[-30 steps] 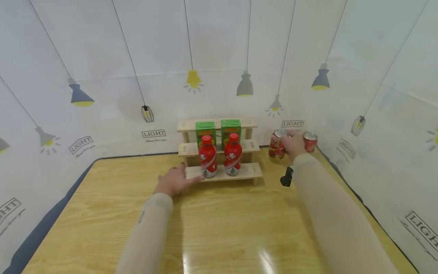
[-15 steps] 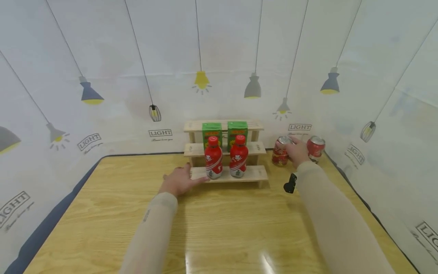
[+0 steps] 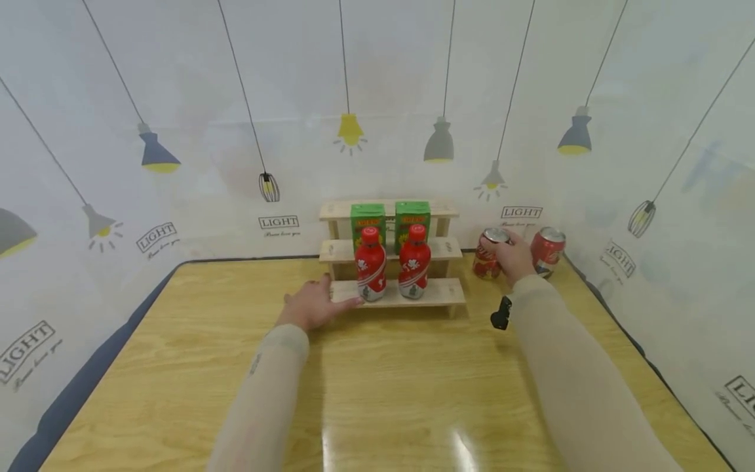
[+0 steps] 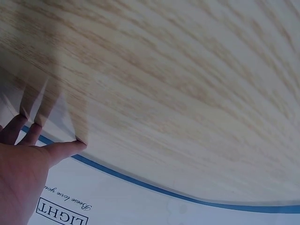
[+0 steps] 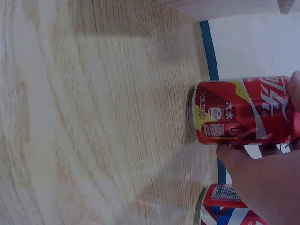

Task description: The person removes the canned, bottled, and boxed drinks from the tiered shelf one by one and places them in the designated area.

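Note:
My right hand (image 3: 516, 259) holds a red soda can (image 3: 486, 262) at the back right, its thumb and fingers round the upper part. In the right wrist view the soda can (image 5: 234, 112) shows Chinese print and stands on the wooden table. A second red soda can (image 3: 547, 252) stands just right of this hand. My left hand (image 3: 312, 305) has its fingers spread at the left end of a three-tier wooden stand (image 3: 439, 292), thumb along the lowest tier's front edge. In the left wrist view the left hand's fingertips (image 4: 80, 141) meet the wooden surface.
Two red bottles (image 3: 371, 265) stand on the lowest tier of the stand. Behind them, two green drink cartons (image 3: 413, 216) rest on the middle tier. White walls (image 3: 206, 131) with printed lamps close off the back and sides of the wooden table (image 3: 383, 380).
The head view has shifted slightly. My right hand keeps its hold on the soda can, and more of the second can now shows beside it. My left hand stays at the stand.

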Demonstrator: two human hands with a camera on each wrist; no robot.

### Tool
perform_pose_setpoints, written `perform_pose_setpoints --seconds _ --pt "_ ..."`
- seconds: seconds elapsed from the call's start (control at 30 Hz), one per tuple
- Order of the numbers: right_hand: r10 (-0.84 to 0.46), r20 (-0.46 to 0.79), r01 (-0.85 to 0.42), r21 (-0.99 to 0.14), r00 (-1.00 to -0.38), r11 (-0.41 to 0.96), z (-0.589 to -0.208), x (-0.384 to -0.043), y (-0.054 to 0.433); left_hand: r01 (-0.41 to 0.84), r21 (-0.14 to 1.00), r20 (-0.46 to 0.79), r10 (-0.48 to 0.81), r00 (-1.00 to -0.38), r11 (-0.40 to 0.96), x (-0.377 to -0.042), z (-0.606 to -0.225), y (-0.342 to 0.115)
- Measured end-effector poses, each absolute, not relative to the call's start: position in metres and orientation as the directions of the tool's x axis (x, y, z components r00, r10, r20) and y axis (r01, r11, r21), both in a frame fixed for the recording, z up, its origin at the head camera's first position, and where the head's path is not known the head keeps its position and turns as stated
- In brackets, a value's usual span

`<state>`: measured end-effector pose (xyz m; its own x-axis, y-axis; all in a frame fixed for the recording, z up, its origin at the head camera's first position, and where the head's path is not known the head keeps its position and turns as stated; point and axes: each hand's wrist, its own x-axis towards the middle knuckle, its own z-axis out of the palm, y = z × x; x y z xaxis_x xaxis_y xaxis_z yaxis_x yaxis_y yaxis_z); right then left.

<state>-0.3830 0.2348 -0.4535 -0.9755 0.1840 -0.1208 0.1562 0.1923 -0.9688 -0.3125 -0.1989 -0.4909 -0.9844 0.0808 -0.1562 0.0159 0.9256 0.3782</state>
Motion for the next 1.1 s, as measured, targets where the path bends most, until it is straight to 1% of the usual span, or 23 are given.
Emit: perform_pose_setpoints --seconds 0.13,0.37,0.47,0.63,0.8,0.9,0.97,1.1 --pt "0.203 -0.127 0.165 -0.969 -0.971 0.181 -0.454 -0.385 0.235 0.020 0.384 -0.147 0.082 -0.986 0.923 -0.314 -0.489 -0.198" --pt "0.193 -0.145 0.184 -0.961 -0.970 0.206 -0.456 -0.384 0.240 0.026 0.380 -0.160 0.094 -0.983 0.924 -0.312 -0.490 -0.196" --pt "0.187 -0.154 0.190 -0.962 -0.970 0.195 -0.454 -0.382 0.241 0.032 0.372 -0.153 0.095 -0.984 0.928 -0.311 -0.489 -0.195" --pt "0.167 -0.147 0.176 -0.969 -0.975 0.175 -0.449 -0.379 0.240 0.037 0.367 -0.149 0.098 -0.984 0.930 -0.311 -0.487 -0.196" --pt "0.167 -0.148 0.178 -0.967 -0.975 0.183 -0.448 -0.381 0.240 0.038 0.365 -0.152 0.099 -0.983 0.930 -0.312 -0.488 -0.197" --pt "0.144 -0.139 0.165 -0.967 -0.980 0.194 -0.449 -0.385 0.240 0.035 0.364 -0.158 0.098 -0.983 0.931 -0.312 -0.488 -0.197" --pt "0.116 -0.128 0.151 -0.965 -0.985 0.216 -0.450 -0.388 0.240 0.033 0.363 -0.157 0.096 -0.983 0.931 -0.312 -0.488 -0.197" --pt "0.079 -0.127 0.148 -0.912 -0.989 0.383 -0.447 -0.391 0.243 0.024 0.368 -0.154 0.087 -0.984 0.929 -0.312 -0.490 -0.197"
